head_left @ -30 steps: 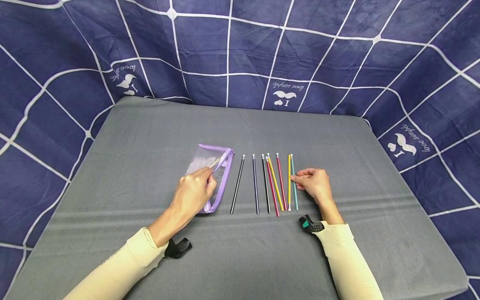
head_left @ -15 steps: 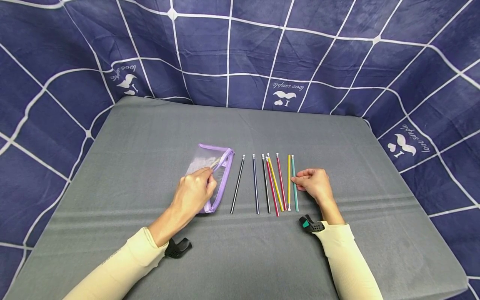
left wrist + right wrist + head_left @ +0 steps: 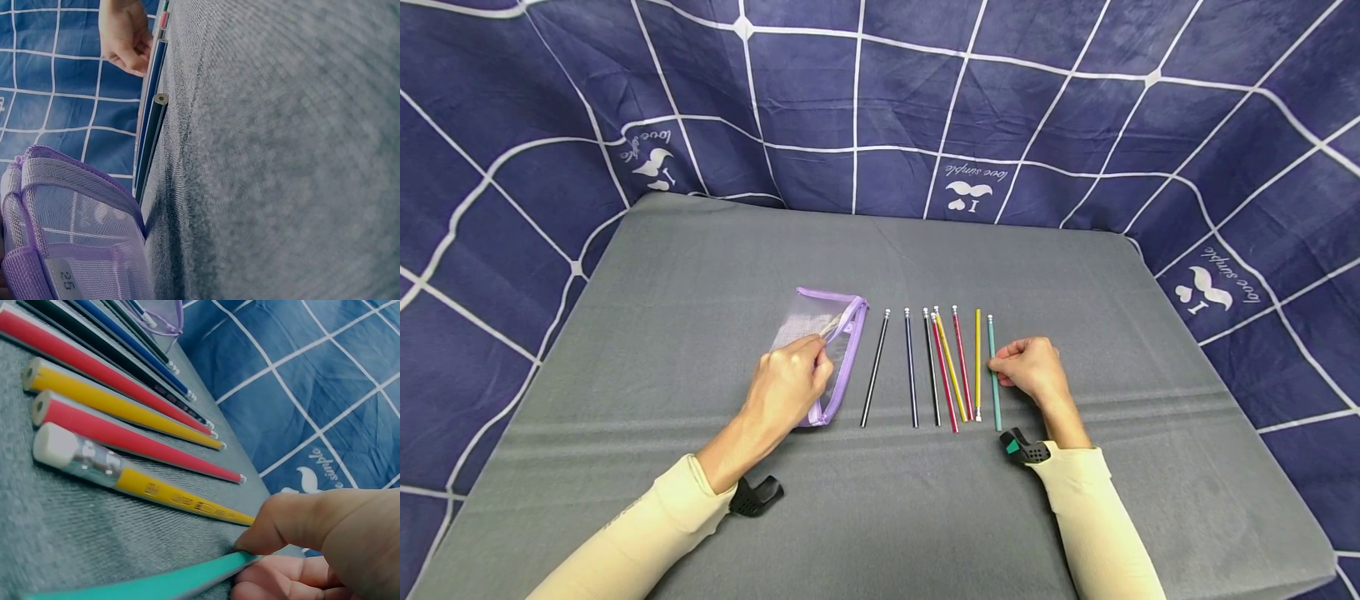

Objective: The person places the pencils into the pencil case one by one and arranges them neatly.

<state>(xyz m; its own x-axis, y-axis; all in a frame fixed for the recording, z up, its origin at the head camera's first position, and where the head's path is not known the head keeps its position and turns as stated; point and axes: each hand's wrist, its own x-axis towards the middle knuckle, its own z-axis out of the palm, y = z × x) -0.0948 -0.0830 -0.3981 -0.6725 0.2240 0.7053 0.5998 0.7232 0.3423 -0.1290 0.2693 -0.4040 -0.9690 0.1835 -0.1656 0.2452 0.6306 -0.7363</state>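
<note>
My left hand (image 3: 786,379) grips the mouth of a purple-trimmed mesh pencil pouch (image 3: 848,364), which has a pale item inside. In the left wrist view the pouch (image 3: 87,215) stands up with its mesh side showing. My right hand (image 3: 1030,367) pinches a teal pencil (image 3: 992,337) between thumb and fingers, at the right end of a row of pencils. Nearest to it on the left lies a yellow pencil (image 3: 977,358), whose white eraser (image 3: 55,447) faces me, unlike its neighbours.
Between pouch and teal pencil lie a black pencil (image 3: 876,367), a blue pencil (image 3: 912,367), another black pencil (image 3: 932,367), two red pencils and a slanted yellow pencil (image 3: 951,362). All rest on a grey cloth surface (image 3: 880,517) with a blue checked curtain (image 3: 910,108) behind.
The teal pencil has moved right and slightly toward me with my right hand, widening the gap from the yellow pencil. My left hand and the pouch have stayed put.
</note>
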